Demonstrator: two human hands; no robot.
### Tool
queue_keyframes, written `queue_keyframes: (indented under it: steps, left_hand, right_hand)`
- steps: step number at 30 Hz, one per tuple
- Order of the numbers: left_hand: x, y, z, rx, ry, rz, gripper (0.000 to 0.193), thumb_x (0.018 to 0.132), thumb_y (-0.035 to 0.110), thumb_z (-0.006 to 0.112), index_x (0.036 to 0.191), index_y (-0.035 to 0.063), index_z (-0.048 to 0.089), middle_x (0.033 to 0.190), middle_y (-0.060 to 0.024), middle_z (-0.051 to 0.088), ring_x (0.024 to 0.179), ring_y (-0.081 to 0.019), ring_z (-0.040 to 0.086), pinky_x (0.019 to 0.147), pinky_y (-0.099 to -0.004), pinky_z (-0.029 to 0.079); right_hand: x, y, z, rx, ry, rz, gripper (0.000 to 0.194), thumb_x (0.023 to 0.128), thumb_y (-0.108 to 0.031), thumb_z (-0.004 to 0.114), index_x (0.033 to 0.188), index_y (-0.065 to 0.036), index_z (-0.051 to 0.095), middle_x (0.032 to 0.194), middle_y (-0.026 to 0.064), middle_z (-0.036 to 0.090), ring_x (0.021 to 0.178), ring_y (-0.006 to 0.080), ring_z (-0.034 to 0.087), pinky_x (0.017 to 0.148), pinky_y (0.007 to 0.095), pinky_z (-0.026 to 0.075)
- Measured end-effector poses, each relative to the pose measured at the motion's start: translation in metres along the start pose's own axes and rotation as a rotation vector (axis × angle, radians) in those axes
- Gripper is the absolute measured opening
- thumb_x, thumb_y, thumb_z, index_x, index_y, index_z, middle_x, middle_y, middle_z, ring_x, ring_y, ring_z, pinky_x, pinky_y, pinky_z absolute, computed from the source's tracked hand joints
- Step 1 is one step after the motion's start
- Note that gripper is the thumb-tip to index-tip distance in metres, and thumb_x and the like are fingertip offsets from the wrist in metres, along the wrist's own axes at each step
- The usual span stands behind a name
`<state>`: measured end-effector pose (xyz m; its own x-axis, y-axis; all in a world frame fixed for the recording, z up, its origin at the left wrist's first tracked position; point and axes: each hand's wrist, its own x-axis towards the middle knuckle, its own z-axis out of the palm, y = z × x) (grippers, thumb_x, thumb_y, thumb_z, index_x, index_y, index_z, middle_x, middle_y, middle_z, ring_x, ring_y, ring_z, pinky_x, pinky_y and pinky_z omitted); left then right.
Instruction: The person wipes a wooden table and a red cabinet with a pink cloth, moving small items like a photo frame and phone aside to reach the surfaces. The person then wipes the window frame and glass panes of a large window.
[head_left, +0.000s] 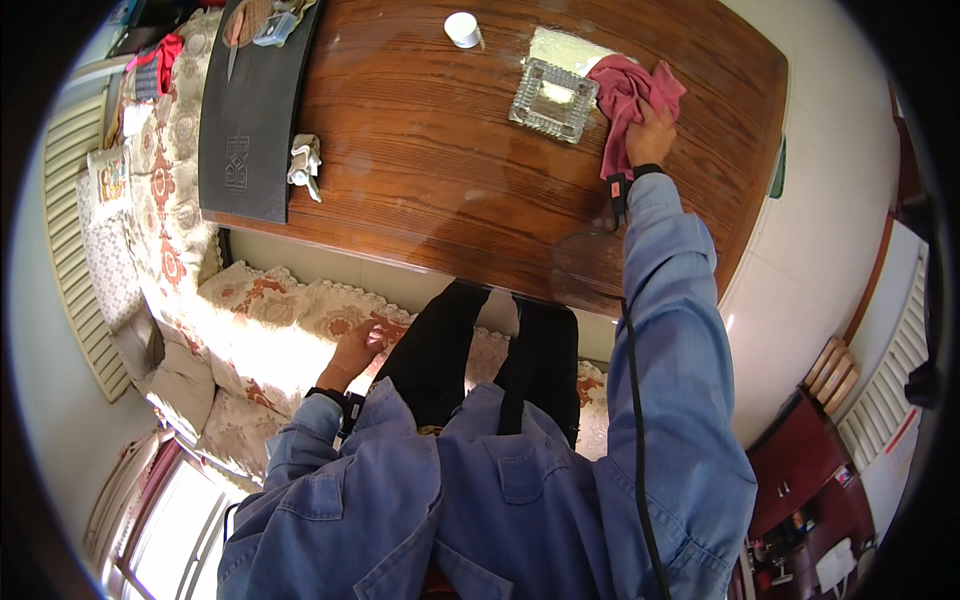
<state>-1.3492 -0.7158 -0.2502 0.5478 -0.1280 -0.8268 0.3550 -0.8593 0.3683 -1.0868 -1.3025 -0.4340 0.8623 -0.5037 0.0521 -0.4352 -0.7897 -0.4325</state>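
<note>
On the wooden table (420, 150), my right hand (649, 136) grips a crumpled red cloth (626, 90), part of which trails toward my wrist. Left of the cloth, almost touching it, sits a square cut-glass ashtray (555, 101). Low beside my left thigh is my left hand (358, 352), over the patterned sofa cover. Its fingers look loosely curled, and whether anything is in them is hidden.
A white cylindrical object (463, 30) stands at the table's far side. On the left, a black mat (251, 142) carries a knife (235, 49) and a small clear blue box (274, 30). A crumpled silvery wrapper (304, 165) lies at its edge. A black cable (637, 420) runs along my right arm.
</note>
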Motion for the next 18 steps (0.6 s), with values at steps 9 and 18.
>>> queue_keyframes:
  steps: [9, 18]
  left_hand:
    - [-0.001, -0.001, 0.012, -0.139, 0.005, -0.036, 0.046, 0.089, 0.016, 0.072, 0.132, 0.005, 0.061, 0.117, -0.019, 0.072, 0.109, -0.0314, 0.07, 0.091, -0.039, 0.056]
    - [0.007, 0.027, -0.008, -0.119, -0.02, 0.013, 0.044, 0.089, 0.012, 0.072, 0.131, 0.0019, 0.061, 0.112, -0.0165, 0.074, 0.101, -0.0274, 0.073, 0.087, -0.037, 0.058]
  right_hand:
    - [-0.011, -0.035, 0.02, 0.032, -0.051, -0.091, 0.038, 0.086, -0.008, 0.061, 0.118, -0.021, 0.077, 0.151, 0.0193, 0.05, 0.125, 0.0444, 0.052, 0.108, 0.0437, 0.043]
    - [-0.006, -0.042, -0.004, 0.066, -0.179, -0.09, 0.045, 0.082, -0.002, 0.06, 0.119, -0.022, 0.076, 0.134, 0.0218, 0.06, 0.115, 0.0455, 0.058, 0.102, 0.0449, 0.048]
